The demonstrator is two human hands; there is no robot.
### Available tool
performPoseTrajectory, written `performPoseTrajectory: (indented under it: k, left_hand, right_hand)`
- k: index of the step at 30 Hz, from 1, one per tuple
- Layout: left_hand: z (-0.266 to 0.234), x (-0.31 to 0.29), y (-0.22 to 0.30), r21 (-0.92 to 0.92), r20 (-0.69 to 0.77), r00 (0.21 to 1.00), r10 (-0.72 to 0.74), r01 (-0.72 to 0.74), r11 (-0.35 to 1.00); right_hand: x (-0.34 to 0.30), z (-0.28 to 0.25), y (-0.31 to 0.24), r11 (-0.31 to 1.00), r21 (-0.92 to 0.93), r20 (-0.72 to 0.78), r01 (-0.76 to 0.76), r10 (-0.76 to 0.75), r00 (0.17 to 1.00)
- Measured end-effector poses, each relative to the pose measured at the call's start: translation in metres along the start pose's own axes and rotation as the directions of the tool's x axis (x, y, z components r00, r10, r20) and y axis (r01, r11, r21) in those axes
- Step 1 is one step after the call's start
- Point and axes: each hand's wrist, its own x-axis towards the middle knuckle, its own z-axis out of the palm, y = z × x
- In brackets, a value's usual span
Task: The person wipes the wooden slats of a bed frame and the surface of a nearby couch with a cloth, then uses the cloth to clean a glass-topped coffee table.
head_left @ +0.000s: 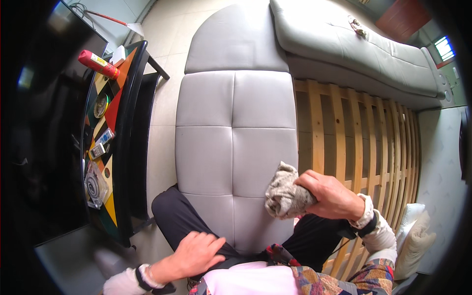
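My right hand (333, 195) is closed around a crumpled grey cloth (286, 196), held over the right edge of the light grey cushion (206, 157). The cushion is padded, with stitched seams dividing it into squares, and stretches away in front of me between my legs. My left hand (197, 253) is by my left thigh, over the dark trousers (179, 216), palm down and holding nothing. Its fingers are loosely stretched out. From this view I cannot tell whether the cloth touches the cushion.
Wooden slats (359, 142) of a bed frame lie to the right, with folded pillows (413, 241) beside them. A grey sofa piece (354, 54) stands far right. At left, a black stand (135, 162) carries a red can (98, 64), remotes (101, 145) and a black screen behind.
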Motion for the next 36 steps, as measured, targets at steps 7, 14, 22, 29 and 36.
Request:
performPoseTrajectory:
  k: [7,14,22,29,36]
  left_hand:
    - [-0.079,-0.077,0.030,-0.113,0.051,0.951,-0.304,0.308,0.945]
    - [-0.033,-0.047,0.011,-0.149,-0.221,0.955,-0.198,0.167,0.975]
    - [0.017,-0.009,-0.008,-0.229,-0.360,0.919,-0.164,0.083,0.970]
    - [0.042,0.033,-0.019,-0.320,-0.407,0.892,-0.196,0.061,0.946]
    - [0.059,0.037,-0.020,-0.277,-0.445,0.881,-0.160,0.035,0.960]
  right_hand:
    - [-0.013,-0.056,-0.048,0.997,0.002,0.110,-0.077,0.077,0.991]
    - [0.041,-0.025,-0.049,0.990,0.144,-0.163,-0.002,0.026,0.986]
    - [0.148,0.074,0.072,0.846,-0.505,-0.494,-0.173,-0.119,0.861]
    - [0.147,0.097,0.052,0.894,-0.397,-0.500,-0.208,-0.021,0.866]
    - [0.094,0.156,0.023,0.962,-0.261,-0.193,0.078,-0.132,0.972]
